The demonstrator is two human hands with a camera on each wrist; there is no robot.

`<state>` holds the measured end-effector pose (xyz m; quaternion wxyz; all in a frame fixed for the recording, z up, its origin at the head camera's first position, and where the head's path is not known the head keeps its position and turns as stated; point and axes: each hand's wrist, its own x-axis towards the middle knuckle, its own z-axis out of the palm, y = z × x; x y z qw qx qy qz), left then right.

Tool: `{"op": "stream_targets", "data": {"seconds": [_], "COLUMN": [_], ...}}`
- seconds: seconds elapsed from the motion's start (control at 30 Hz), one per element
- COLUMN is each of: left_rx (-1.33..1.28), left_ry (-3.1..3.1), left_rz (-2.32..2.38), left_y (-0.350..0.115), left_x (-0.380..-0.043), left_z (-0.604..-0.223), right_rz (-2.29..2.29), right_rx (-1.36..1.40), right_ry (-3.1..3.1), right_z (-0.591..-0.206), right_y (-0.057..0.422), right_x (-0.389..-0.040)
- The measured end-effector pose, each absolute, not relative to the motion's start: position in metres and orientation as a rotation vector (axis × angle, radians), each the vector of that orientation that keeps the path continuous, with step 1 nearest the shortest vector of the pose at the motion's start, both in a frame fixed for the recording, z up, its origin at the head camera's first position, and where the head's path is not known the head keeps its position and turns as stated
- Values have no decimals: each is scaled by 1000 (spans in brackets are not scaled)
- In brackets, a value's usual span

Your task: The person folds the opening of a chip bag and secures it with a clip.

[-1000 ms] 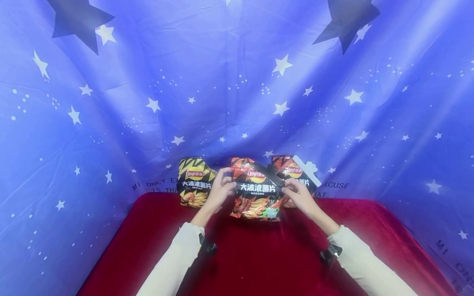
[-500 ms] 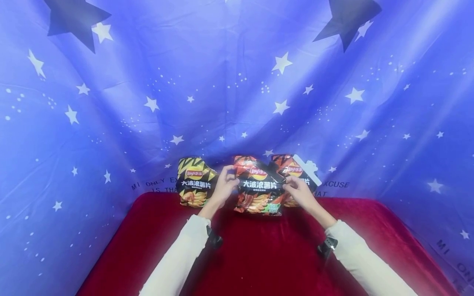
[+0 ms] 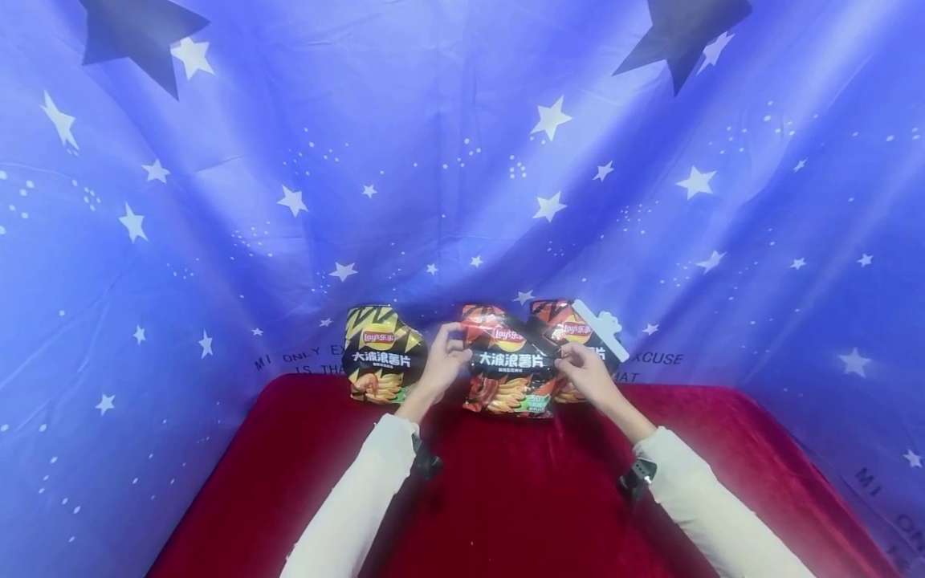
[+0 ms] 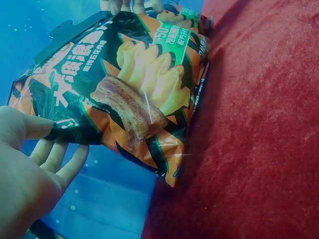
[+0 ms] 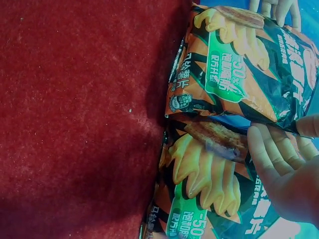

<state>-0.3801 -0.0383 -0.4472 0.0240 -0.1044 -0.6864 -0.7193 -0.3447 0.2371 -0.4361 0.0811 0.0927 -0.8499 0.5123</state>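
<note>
In the head view, a red-and-black chip bag [image 3: 509, 377] stands upright at the middle of the row, a black clip [image 3: 538, 335] slanting across its upper right corner. My left hand [image 3: 442, 369] pinches its left edge; the left wrist view shows the thumb [image 4: 35, 127] in front and fingers behind. My right hand [image 3: 584, 376] grips the right edge near the clip's lower end. Partly behind that hand stands another red-and-black chip bag [image 3: 560, 325] with a white clip [image 3: 603, 331] over its corner. A yellow-and-black chip bag [image 3: 379, 345] is left of my left hand.
A dark red velvet cloth [image 3: 520, 514] covers the table. Right behind the bags hangs a blue star-printed curtain [image 3: 448, 201], which also runs along both sides. Both wrists carry a dark strapped device [image 3: 639, 475].
The middle chip bag has shifted to the right and slightly back, closer to the bag with the white clip. My left hand has moved right with it; my right hand has barely moved.
</note>
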Motion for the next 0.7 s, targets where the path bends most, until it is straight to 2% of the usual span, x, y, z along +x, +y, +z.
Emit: {"op": "stream_targets", "data": {"seconds": [0.4, 0.7], "left_rx": [-253, -341], "left_ry": [-2168, -2092], "left_rz": [-2184, -2159], "left_y": [-30, -26], "left_x": [-387, -392], "left_z": [-452, -462], "right_rz": [1537, 1525], "right_rx": [221, 153], "right_ry": [-2527, -2541], "right_z": [-445, -448], "right_y": [239, 241], "right_x": [-350, -353]}}
